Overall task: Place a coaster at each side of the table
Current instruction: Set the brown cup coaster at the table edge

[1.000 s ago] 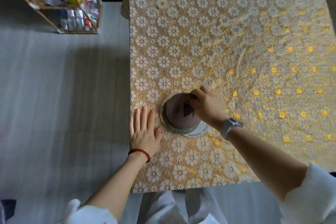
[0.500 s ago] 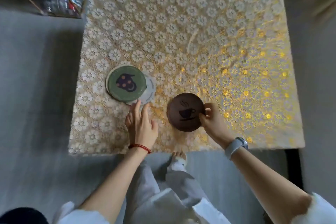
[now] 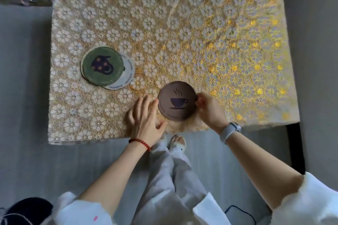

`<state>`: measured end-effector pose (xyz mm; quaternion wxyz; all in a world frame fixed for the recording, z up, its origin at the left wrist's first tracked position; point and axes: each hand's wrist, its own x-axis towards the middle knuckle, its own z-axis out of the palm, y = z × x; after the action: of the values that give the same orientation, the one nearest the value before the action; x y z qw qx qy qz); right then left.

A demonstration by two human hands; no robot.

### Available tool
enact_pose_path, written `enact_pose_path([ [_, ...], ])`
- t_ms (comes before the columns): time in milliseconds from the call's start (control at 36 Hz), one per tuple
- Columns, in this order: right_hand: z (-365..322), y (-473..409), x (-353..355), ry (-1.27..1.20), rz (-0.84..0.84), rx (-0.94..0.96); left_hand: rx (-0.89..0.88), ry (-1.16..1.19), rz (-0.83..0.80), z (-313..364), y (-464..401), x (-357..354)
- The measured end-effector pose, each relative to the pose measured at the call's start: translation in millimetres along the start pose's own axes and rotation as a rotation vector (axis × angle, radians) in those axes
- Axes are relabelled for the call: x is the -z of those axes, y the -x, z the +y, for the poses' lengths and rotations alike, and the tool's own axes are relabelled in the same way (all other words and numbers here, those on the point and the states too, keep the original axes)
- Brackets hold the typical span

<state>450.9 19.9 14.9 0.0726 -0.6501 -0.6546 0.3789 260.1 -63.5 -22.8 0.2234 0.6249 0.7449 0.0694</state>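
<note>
My right hand point(image 3: 210, 110) pinches the brown coaster point(image 3: 177, 101) at lower centre, my left hand point(image 3: 146, 115) flat, fingers spread, empty; green coaster point(image 3: 102, 65) mid-left

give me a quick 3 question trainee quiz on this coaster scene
1. True or false: the green coaster lies on top of a white coaster.
2. Which hand grips the brown coaster? A) left hand B) right hand
3. What picture is on the brown coaster?

Key: 1 true; 2 B, the left hand rests open on the tablecloth beside it; 3 a steaming cup on a saucer.
</note>
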Motion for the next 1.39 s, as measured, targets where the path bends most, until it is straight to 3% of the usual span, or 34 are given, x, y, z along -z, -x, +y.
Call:
enact_pose_path([
  [250, -3.3, 8.3, 3.7, 0.082, -0.028, 0.022, -0.012, 0.004, -0.016, -0.6, 3.6, 3.3],
  [500, -1.7, 14.2, -2.6, 0.089, 0.047, -0.015, 0.004, 0.001, -0.033, 1.5, 1.4, 4.5],
  [667, -3.0, 11.5, -0.9, 0.007, 0.060, -0.047, 0.013, 0.008, -0.034, 3.1, -4.5, 3.1],
  [1028, 3.6, 11.9, -2.1, 0.113, 0.015, 0.067, 0.045, -0.012, -0.030, 6.9, -5.5, -0.1],
  [1389, 4.7, 9.0, -3.5, 0.052, 0.004, 0.068, 0.074, -0.004, -0.026, 13.1, -5.1, 3.4],
])
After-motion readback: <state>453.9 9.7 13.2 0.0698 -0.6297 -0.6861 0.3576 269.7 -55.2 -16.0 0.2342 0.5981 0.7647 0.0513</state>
